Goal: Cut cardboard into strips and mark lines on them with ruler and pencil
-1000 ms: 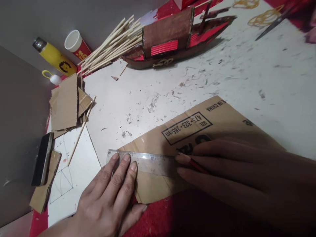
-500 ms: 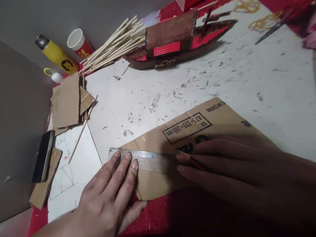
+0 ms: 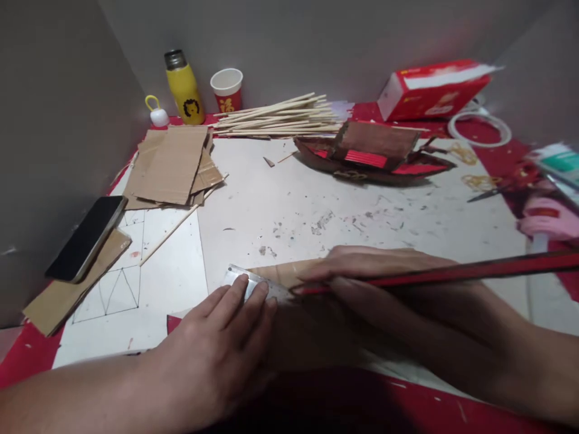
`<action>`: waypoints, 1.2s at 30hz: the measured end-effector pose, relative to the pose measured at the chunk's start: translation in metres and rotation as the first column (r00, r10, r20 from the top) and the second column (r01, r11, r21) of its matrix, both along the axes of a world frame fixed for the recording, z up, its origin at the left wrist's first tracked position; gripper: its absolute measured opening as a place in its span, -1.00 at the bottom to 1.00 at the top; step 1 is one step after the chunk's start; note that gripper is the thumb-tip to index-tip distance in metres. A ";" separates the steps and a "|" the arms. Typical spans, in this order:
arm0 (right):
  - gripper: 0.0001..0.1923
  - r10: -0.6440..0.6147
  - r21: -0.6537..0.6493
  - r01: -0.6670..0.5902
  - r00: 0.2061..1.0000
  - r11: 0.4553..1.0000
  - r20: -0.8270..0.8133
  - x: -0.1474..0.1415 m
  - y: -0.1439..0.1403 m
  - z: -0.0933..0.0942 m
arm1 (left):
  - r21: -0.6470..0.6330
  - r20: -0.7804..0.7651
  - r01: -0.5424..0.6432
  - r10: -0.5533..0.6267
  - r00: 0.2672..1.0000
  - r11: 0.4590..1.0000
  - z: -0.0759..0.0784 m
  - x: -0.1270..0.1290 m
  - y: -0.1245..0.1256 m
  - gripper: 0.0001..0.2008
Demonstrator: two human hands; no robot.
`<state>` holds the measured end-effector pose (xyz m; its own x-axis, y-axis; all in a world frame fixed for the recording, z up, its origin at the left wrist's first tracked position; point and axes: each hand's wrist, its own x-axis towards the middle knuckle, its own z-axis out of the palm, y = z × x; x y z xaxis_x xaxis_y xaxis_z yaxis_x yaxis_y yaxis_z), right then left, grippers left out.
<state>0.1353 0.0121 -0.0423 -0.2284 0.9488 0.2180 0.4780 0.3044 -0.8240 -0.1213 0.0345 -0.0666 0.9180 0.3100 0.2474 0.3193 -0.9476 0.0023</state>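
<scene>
Hands (image 3: 217, 343) on clear ruler (image 3: 253, 284) over brown cardboard (image 3: 289, 272), red pencil (image 3: 452, 274)

Clear ruler (image 3: 244, 282) flat on cardboard (image 3: 289, 272)

Head count across the tabletop (image 3: 280, 199)!

Two hands, left hand (image 3: 212, 355) and right hand (image 3: 384, 289); one ruler (image 3: 246, 282), one red pencil (image 3: 452, 272), one yellow flask (image 3: 183, 87), one paper cup (image 3: 227, 89), one model boat (image 3: 375, 154), one phone (image 3: 85, 238), one red carton (image 3: 429, 89), one bundle of sticks (image 3: 275, 114) too many to count.
</scene>
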 end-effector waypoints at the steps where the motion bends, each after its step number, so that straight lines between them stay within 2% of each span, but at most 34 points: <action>1: -0.79 0.031 -0.030 -0.032 0.999 0.999 -0.040 -0.008 0.008 0.000 | 0.014 0.013 -0.003 0.003 1.000 1.000 -0.002 0.000 -0.001 -0.55; 5: -0.87 -0.051 -0.175 0.030 0.992 0.984 -0.117 -0.030 0.026 -0.015 | 0.070 0.066 -0.038 0.033 0.997 0.997 -0.008 0.003 -0.004 -0.54; 9: -0.86 -0.037 -0.238 0.005 0.991 0.971 -0.129 -0.032 0.028 -0.027 | 0.064 0.114 -0.072 0.065 0.991 0.995 -0.011 0.006 -0.006 -0.55; 16: -0.85 0.033 -0.194 -0.046 0.997 0.980 -0.071 -0.032 0.031 -0.027 | 0.049 0.076 -0.065 0.061 0.995 0.997 -0.011 0.006 -0.006 -0.58; 24: -0.85 0.075 -0.201 -0.085 0.995 0.976 -0.059 -0.033 0.033 -0.027 | 0.057 0.067 -0.060 0.056 0.996 0.997 -0.010 0.005 -0.008 -0.58; 36: -0.85 0.135 -0.166 -0.134 0.991 0.977 -0.006 -0.028 0.034 -0.033 | 0.055 0.139 -0.075 0.066 0.988 0.996 -0.011 0.009 -0.005 -0.59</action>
<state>0.1073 0.0463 -0.0750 -0.3574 0.9321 0.0588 0.4462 0.2257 -0.8660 -0.1125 0.0295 -0.0779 0.8505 0.3535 0.3895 0.3858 -0.9226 -0.0052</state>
